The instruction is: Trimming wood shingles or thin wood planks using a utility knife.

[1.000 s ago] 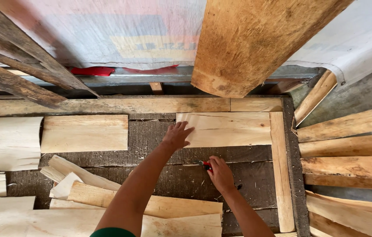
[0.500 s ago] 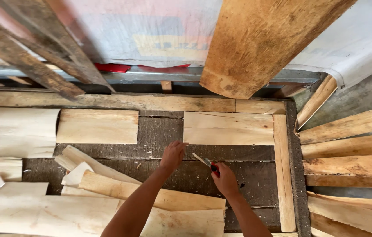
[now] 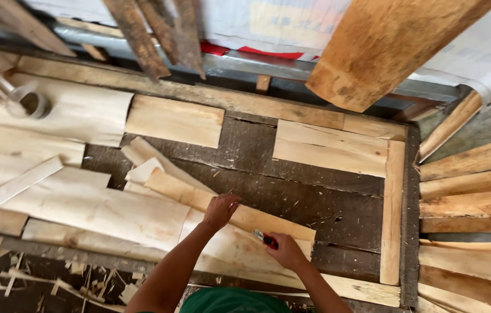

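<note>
My left hand (image 3: 220,210) rests with curled fingers on a long pale strip of wood veneer (image 3: 187,197) that lies slanted across the dark worktable (image 3: 291,197). My right hand (image 3: 285,250) is closed around a small red-handled knife (image 3: 264,238), its tip pointing left near the strip's right end. A pale veneer sheet (image 3: 330,147) lies flat at the back right of the table, beside a narrow upright strip (image 3: 392,208) along the right edge.
Wide veneer sheets (image 3: 77,203) are piled at the left, with a roll of clear tape (image 3: 28,103) on them. Rough wooden slats (image 3: 477,203) are stacked at the right. A thick plank (image 3: 384,46) leans overhead. Wood scraps (image 3: 37,278) litter the near left.
My view has swung left and down. My left hand has pulled back from the back-right veneer sheet to the slanted strip nearer me; my right hand has followed with the knife.
</note>
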